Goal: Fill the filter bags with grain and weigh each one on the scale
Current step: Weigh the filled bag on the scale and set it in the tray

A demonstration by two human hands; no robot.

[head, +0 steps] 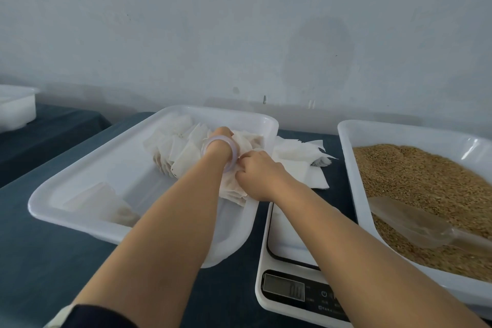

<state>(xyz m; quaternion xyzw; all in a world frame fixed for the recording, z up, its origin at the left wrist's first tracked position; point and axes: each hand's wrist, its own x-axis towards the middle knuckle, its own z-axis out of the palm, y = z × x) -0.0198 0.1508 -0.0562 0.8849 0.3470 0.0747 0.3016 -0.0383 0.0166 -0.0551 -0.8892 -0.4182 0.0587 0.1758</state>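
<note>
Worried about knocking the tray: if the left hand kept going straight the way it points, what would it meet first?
Likely the filter bags heaped just beyond the left hand, then the far wall of the white tray; depth is unclear.

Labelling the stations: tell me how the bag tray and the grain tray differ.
The bag tray holds white filter bags, much of its floor bare; the grain tray is nearly covered in brown grain. The left hand and right hand are in the bag tray; only a clear scoop lies in the grain tray. Both are white with rounded corners.
</note>
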